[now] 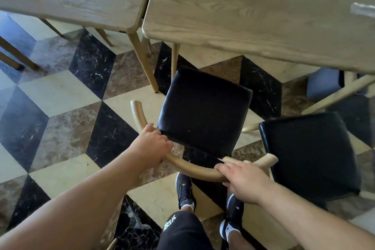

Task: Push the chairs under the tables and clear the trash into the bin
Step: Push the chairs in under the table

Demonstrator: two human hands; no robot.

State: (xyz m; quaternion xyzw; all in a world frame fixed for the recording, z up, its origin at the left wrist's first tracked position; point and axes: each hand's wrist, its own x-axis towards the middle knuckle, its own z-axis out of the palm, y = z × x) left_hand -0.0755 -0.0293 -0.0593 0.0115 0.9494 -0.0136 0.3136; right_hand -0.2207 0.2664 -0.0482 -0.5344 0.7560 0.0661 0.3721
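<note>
Chair (205, 111) sits just in front of the table (253, 16), seat still out. Left hand (151, 144) and right hand (241, 180) grip its curved back. Pushed crooked, it might bump the table leg (174, 59) or, maybe, the next chair (308, 154).

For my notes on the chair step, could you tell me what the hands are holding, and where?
Both hands grip one chair by its curved wooden backrest rail: left hand on the rail's left side, right hand on its right.

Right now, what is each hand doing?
Left hand: closed on the chair's curved backrest.
Right hand: closed on the same backrest.
</note>
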